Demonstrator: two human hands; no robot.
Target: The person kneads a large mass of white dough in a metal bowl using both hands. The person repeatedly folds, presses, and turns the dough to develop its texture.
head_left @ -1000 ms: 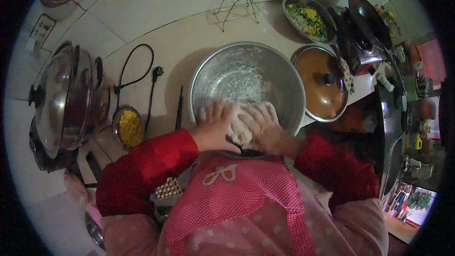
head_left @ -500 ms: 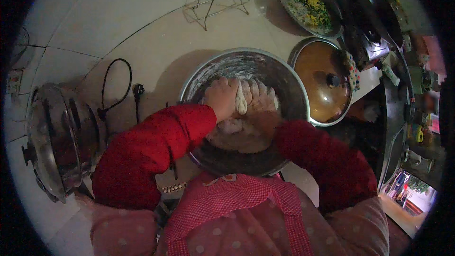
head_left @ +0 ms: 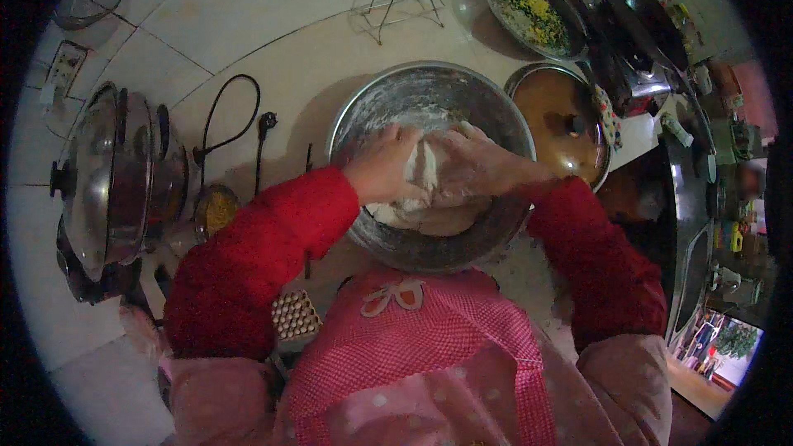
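A large metal bowl (head_left: 514, 120) stands in front of me, its inner wall streaked with white flour. Pale dough (head_left: 438, 219) lies in it, and part of the dough is bunched up between my hands. My left hand (head_left: 382, 163) grips it from the left, fingers curled over the far side. From the right, my right hand (head_left: 487, 167) holds the same lump, its fingers bent towards the left hand. Some fingertips are hidden by the dough and slightly blurred. Red sleeves cover both forearms.
A glass pan lid (head_left: 562, 128) lies right of the bowl, beyond it a dish of chopped green and yellow food (head_left: 533, 16). A wire rack (head_left: 401, 4) stands at the back. Left are a lidded electric pot (head_left: 111, 173), a looped cord (head_left: 227, 116) and an egg tray (head_left: 295, 315).
My hands have gone from pressing on the dough to gripping it from both sides, with my wrists farther apart. The view has shifted, so more of the left side shows.
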